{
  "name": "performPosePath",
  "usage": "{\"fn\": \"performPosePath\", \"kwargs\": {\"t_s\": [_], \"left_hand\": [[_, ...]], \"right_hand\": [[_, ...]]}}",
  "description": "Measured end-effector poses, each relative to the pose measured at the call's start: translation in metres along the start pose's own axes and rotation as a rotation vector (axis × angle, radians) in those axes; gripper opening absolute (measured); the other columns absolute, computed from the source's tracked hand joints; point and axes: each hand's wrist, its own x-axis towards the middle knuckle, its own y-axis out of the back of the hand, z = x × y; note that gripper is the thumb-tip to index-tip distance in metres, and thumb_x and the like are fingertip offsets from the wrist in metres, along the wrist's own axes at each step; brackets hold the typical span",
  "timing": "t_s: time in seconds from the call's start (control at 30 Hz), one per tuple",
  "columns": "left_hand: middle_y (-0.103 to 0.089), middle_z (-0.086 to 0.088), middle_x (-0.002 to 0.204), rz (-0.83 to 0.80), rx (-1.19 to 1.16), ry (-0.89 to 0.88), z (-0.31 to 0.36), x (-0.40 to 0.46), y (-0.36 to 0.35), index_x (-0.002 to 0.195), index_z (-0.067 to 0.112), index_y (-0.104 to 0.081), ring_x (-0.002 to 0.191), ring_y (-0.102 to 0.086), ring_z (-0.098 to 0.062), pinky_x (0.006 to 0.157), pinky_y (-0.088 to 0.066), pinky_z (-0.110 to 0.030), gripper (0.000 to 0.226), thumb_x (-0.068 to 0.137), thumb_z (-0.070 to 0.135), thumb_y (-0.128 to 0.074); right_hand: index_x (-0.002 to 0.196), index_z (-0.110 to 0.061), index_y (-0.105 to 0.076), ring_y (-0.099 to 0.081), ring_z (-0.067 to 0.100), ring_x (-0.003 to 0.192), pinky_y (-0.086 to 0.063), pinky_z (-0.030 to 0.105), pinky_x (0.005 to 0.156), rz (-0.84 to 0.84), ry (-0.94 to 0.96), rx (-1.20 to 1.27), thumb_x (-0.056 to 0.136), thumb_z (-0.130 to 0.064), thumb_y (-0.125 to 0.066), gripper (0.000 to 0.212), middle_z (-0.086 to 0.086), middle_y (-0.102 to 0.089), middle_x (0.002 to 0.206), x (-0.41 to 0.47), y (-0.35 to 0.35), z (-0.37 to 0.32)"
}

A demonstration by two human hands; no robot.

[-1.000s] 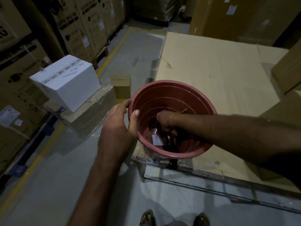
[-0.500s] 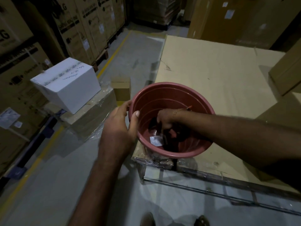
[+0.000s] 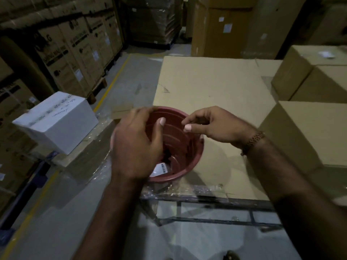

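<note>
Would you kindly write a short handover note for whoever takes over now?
Left hand grips the red bucket by its left rim, thumb inside.
Right hand hovers over the right rim, fingers loosely curled, nothing visible in it.
The bucket sits at the near corner of the cardboard sheet; a white tag and dark items lie inside.
Left to do: probably emptying it; nothing is out yet.
</note>
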Motion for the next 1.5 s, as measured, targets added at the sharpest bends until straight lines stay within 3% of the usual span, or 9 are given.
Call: {"fn": "performPosePath", "kwargs": {"t_s": [0.1, 0.3, 0.57, 0.67, 0.77, 1.03, 1.17, 1.3, 1.5], "left_hand": [[-0.069, 0.004, 0.119, -0.072, -0.073, -0.086, 0.043, 0.002, -0.027, 0.124, 0.019, -0.071, 0.111, -0.062, -0.017, 0.097, -0.051, -0.040, 0.025, 0.103, 0.031, -0.063], [-0.068, 0.005, 0.125, -0.162, -0.125, -0.125, 0.119, -0.001, -0.091, 0.126, 0.019, -0.071, 0.119, -0.061, -0.014, 0.101, -0.046, -0.029, 0.025, 0.106, 0.029, -0.060], [-0.059, 0.010, 0.145, -0.469, -0.192, -0.001, 0.210, -0.012, -0.191, 0.147, 0.032, -0.055, 0.127, -0.057, -0.011, 0.106, -0.050, -0.039, 0.049, 0.103, 0.053, -0.056], [-0.056, 0.006, 0.152, -0.600, -0.183, 0.062, 0.233, -0.019, -0.226, 0.154, 0.030, -0.048, 0.131, -0.057, -0.014, 0.108, -0.050, -0.042, 0.060, 0.103, 0.060, -0.053], [-0.055, 0.003, 0.154, -0.649, -0.210, 0.146, 0.255, -0.026, -0.251, 0.158, 0.027, -0.043, 0.131, -0.059, -0.017, 0.106, -0.051, -0.040, 0.066, 0.103, 0.062, -0.052], [-0.062, 0.012, 0.143, -0.630, -0.355, 0.298, 0.281, -0.040, -0.282, 0.155, 0.033, -0.048, 0.110, -0.052, -0.003, 0.073, -0.039, -0.012, 0.051, 0.108, 0.053, -0.048], [-0.063, 0.025, 0.128, -0.604, -0.490, 0.411, 0.272, -0.042, -0.291, 0.144, 0.048, -0.051, 0.109, -0.059, -0.001, 0.085, -0.050, -0.019, 0.039, 0.106, 0.056, -0.051], [-0.074, 0.015, 0.125, -0.589, -0.701, 0.538, 0.262, -0.046, -0.301, 0.147, 0.041, -0.058, 0.113, -0.072, -0.011, 0.100, -0.059, -0.039, 0.044, 0.106, 0.056, -0.053], [-0.075, 0.018, 0.125, -0.592, -0.917, 0.643, 0.261, -0.040, -0.308, 0.130, 0.050, -0.061, 0.115, -0.072, -0.009, 0.099, -0.057, -0.035, 0.027, 0.111, 0.033, -0.051]], "right_hand": [[0.116, -0.012, -0.079, -0.066, 0.008, 0.077, -0.049, 0.013, 0.064, 0.113, 0.014, 0.115, 0.102, -0.019, -0.071, 0.017, 0.005, -0.082, 0.100, -0.034, 0.027, 0.014], [0.111, -0.013, -0.079, -0.066, 0.012, 0.076, -0.050, 0.014, 0.067, 0.403, 0.039, 0.202, 0.104, -0.018, -0.068, 0.014, 0.002, -0.082, 0.097, -0.102, 0.099, 0.054], [0.102, -0.029, -0.081, -0.068, 0.007, 0.085, -0.057, 0.027, 0.075, 0.701, -0.130, -0.147, 0.099, -0.029, -0.072, 0.009, -0.012, -0.077, 0.091, -0.170, 0.199, 0.132], [0.106, -0.030, -0.080, -0.066, 0.006, 0.090, -0.052, 0.024, 0.072, 0.702, -0.203, -0.286, 0.097, -0.032, -0.074, 0.011, -0.015, -0.073, 0.095, -0.188, 0.228, 0.164], [0.115, -0.029, -0.078, -0.065, 0.017, 0.106, -0.052, 0.033, 0.087, 0.679, -0.237, -0.439, 0.096, -0.036, -0.075, 0.021, -0.006, -0.073, 0.111, -0.200, 0.251, 0.191], [0.142, -0.044, -0.060, -0.040, 0.018, 0.144, -0.042, 0.058, 0.116, 0.414, -0.261, -0.441, 0.084, -0.077, -0.062, 0.066, -0.010, -0.051, 0.153, -0.215, 0.254, 0.208], [0.159, -0.050, -0.036, -0.009, 0.021, 0.162, -0.012, 0.055, 0.130, 0.288, -0.238, -0.590, 0.072, -0.099, -0.049, 0.101, -0.008, -0.019, 0.175, -0.216, 0.240, 0.215], [0.167, -0.047, 0.005, 0.014, 0.032, 0.163, 0.002, 0.059, 0.131, 0.173, -0.214, -0.855, 0.064, -0.111, -0.025, 0.125, 0.004, 0.013, 0.178, -0.214, 0.225, 0.220], [0.169, -0.039, 0.001, 0.003, 0.042, 0.163, -0.006, 0.066, 0.129, 0.232, -0.174, -0.988, 0.076, -0.104, -0.014, 0.114, 0.013, 0.000, 0.178, -0.198, 0.202, 0.218]]}}
